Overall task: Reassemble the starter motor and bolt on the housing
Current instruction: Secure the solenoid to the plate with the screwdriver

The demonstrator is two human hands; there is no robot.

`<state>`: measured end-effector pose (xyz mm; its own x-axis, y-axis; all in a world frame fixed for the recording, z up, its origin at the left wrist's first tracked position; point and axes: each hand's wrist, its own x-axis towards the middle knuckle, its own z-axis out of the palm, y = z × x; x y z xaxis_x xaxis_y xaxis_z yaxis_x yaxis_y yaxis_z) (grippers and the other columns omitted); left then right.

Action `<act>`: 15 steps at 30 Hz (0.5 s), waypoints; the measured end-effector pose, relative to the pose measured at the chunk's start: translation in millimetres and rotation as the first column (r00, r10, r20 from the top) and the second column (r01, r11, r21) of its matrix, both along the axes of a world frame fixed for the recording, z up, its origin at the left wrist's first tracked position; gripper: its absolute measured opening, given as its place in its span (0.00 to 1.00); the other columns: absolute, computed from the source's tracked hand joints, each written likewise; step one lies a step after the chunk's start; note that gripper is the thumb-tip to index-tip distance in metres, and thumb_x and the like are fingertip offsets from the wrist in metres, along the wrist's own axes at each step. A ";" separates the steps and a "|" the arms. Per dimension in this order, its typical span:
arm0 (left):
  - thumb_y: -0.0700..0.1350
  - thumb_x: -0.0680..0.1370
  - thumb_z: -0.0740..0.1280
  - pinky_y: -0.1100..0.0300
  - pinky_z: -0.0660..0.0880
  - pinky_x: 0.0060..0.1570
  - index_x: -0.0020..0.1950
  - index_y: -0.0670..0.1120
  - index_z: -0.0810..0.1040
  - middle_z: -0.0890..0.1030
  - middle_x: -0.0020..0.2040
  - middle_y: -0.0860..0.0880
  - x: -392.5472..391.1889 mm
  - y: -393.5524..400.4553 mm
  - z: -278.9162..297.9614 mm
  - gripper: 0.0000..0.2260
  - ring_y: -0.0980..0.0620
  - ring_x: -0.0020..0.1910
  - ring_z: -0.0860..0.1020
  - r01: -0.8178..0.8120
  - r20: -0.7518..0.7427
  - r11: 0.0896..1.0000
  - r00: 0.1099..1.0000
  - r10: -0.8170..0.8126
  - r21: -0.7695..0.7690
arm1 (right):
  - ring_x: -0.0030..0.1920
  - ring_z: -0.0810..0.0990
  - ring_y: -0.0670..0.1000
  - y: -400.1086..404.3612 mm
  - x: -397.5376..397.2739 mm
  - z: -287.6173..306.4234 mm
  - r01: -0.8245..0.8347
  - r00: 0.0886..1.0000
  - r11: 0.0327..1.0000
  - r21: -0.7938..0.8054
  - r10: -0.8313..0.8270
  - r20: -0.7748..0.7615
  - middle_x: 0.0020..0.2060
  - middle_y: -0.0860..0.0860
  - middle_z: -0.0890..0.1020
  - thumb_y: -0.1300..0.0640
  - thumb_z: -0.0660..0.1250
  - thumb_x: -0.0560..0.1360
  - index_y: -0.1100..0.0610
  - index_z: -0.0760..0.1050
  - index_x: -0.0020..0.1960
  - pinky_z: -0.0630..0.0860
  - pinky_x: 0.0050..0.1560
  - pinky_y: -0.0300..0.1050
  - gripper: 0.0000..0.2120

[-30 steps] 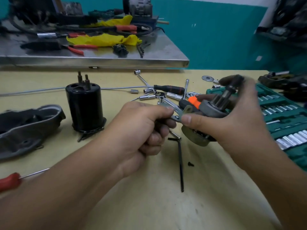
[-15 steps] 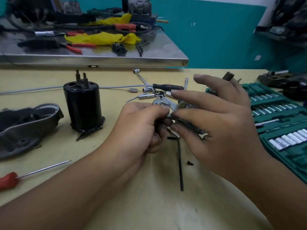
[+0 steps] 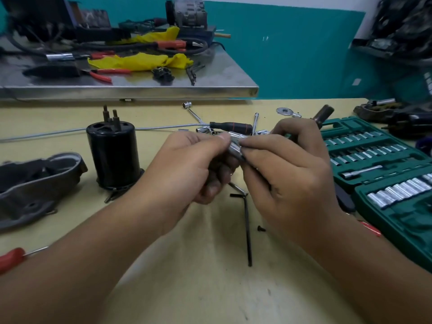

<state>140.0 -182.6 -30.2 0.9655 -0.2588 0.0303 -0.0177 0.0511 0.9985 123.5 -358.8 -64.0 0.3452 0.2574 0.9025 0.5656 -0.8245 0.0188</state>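
Observation:
My left hand (image 3: 191,164) and my right hand (image 3: 287,169) meet above the table's middle, and both pinch a short chrome socket (image 3: 235,147) between thumb and fingertips. My left hand's lower fingers are curled; what they enclose is hidden. The black cylindrical motor body (image 3: 112,155) stands upright to the left, two studs on top. Further left lies the grey cast housing (image 3: 35,183). A dark shaft end (image 3: 323,113) of the pinion assembly sticks up behind my right hand.
A green socket case (image 3: 385,174) lies open on the right. Loose sockets and a black-handled driver (image 3: 231,126) lie behind my hands. A black hex key (image 3: 247,225) and a small screw (image 3: 261,228) lie below them. A red screwdriver (image 3: 11,259) is front left; a steel shelf (image 3: 131,90) with tools runs behind.
My right hand has let go of the pinion assembly it held up and now pinches a chrome socket together with my left hand. Both hands have risen slightly.

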 end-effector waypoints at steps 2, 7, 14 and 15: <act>0.50 0.84 0.64 0.61 0.70 0.31 0.43 0.40 0.82 0.79 0.34 0.43 10.6 10.1 -6.9 0.17 0.53 0.32 0.75 -0.255 0.410 0.934 0.902 0.136 0.249 | 0.50 0.79 0.65 -3.4 3.2 -1.1 0.020 1.000 0.999 0.025 -0.020 -0.007 0.49 0.52 0.87 0.64 0.72 0.78 0.63 0.86 0.47 0.75 0.43 0.64 0.05; 0.74 0.69 0.60 0.47 0.68 0.51 0.72 0.55 0.67 0.78 0.60 0.52 25.7 1.9 -22.6 0.37 0.44 0.61 0.72 -0.444 0.510 0.346 0.851 -0.126 0.826 | 0.47 0.79 0.65 -10.8 11.7 -3.2 0.075 0.996 0.987 0.145 -0.068 -0.049 0.46 0.53 0.87 0.65 0.75 0.76 0.63 0.87 0.46 0.75 0.48 0.57 0.02; 0.53 0.72 0.78 0.58 0.73 0.61 0.65 0.51 0.77 0.79 0.57 0.58 29.0 2.3 -39.3 0.24 0.52 0.60 0.77 -0.304 0.502 0.693 0.859 -0.097 0.654 | 0.45 0.83 0.59 -13.1 6.5 1.0 0.075 0.988 0.967 0.245 -0.039 -0.150 0.43 0.53 0.87 0.67 0.77 0.73 0.63 0.87 0.44 0.74 0.54 0.52 0.02; 0.52 0.71 0.80 0.63 0.72 0.63 0.69 0.50 0.77 0.79 0.59 0.59 22.7 7.3 -39.6 0.28 0.56 0.62 0.77 -0.288 0.534 0.778 0.842 -0.071 0.558 | 0.45 0.83 0.57 -13.5 5.8 0.3 0.080 0.988 0.966 0.245 -0.044 -0.148 0.43 0.53 0.87 0.67 0.76 0.73 0.63 0.87 0.44 0.74 0.55 0.54 0.01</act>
